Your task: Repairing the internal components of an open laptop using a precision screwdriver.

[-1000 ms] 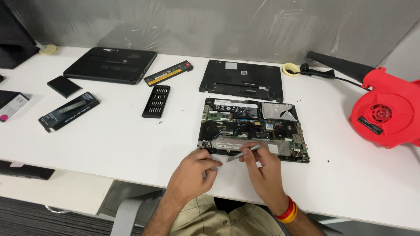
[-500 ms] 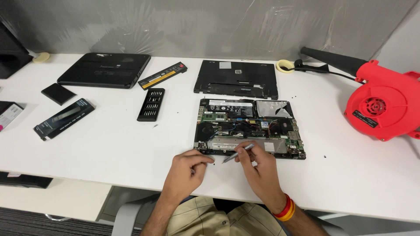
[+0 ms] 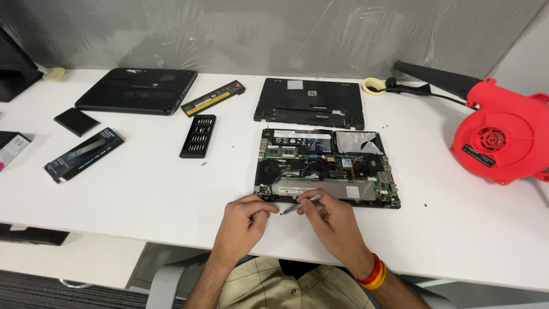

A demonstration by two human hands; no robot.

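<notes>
An opened laptop base (image 3: 326,166) lies on the white table (image 3: 143,183) with its circuit board, fan and cables exposed. My right hand (image 3: 334,220) holds a slim grey screwdriver (image 3: 300,206) at the base's near edge, tip pointing left. My left hand (image 3: 246,220) is loosely curled just left of the tip, fingertips pinched near it; whether it holds anything small I cannot tell. Both hands rest on the table in front of the base.
A black bottom cover (image 3: 310,103) lies behind the base. A screwdriver bit case (image 3: 198,135), a battery (image 3: 213,98), a closed black laptop (image 3: 137,91), a long black box (image 3: 84,154) and a small black pad (image 3: 77,122) sit left. A red blower (image 3: 503,137) and tape roll (image 3: 374,86) are at right.
The view has shifted slightly. My hands stay at the near edge of the base with the screwdriver; the left hand's fingers have closed in toward the tip.
</notes>
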